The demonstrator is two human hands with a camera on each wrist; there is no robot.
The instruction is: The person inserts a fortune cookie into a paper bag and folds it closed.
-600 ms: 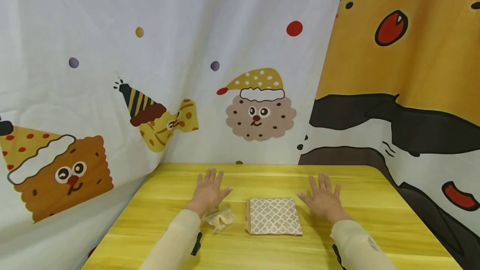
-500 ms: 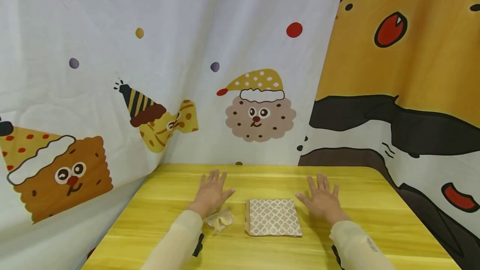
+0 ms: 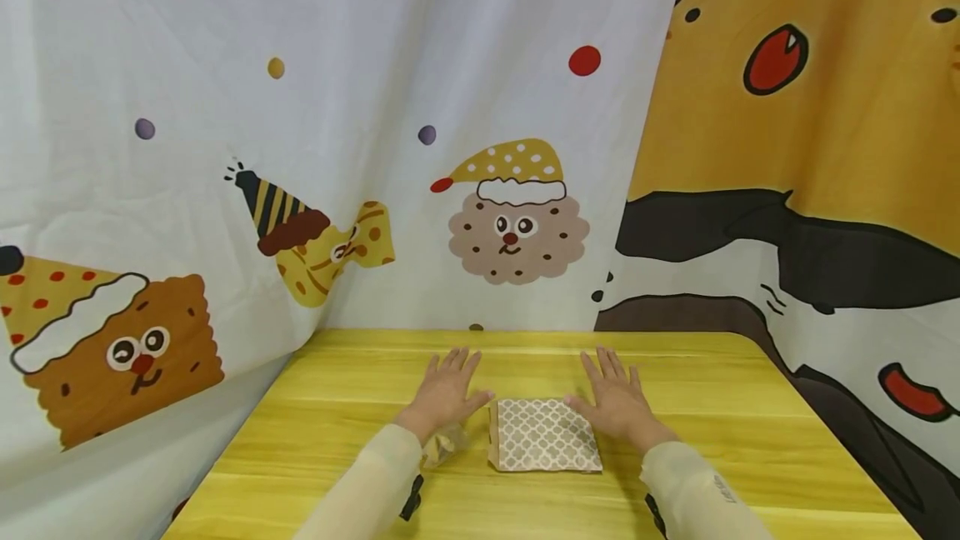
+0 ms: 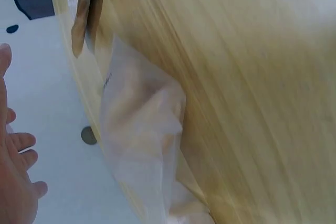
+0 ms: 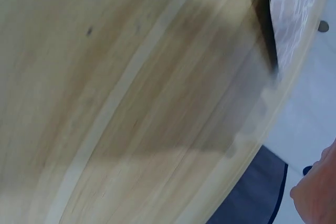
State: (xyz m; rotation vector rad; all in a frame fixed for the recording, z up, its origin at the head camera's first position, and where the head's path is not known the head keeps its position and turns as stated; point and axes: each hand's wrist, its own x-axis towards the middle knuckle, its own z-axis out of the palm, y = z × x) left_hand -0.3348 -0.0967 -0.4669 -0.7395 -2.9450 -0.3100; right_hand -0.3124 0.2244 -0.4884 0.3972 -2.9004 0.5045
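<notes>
A flat square (image 3: 547,440) with a beige-and-white lattice pattern lies on the table, a brown strip along its left edge; I cannot tell what kind of thing it is. My left hand (image 3: 447,394) hovers to its upper left, fingers straight and spread, holding nothing. Close by the left wrist, partly covered by it, is a small translucent plastic bag (image 4: 142,124) with something pale yellow inside. On the other side, my right hand (image 3: 621,402) is also spread and holds nothing. Its thumb overlaps the square's upper right corner in the head view; contact cannot be told.
The yellow wood-grain table (image 3: 675,365) has its far edge against a hanging cloth (image 3: 375,65) printed with cartoon characters. Both forearms wear pale sleeves, with dark straps near the wrists.
Both hands have moved inward, toward each other and the patterned square. The left wrist now covers more of the plastic bag. The square and bag stay in place on the table.
</notes>
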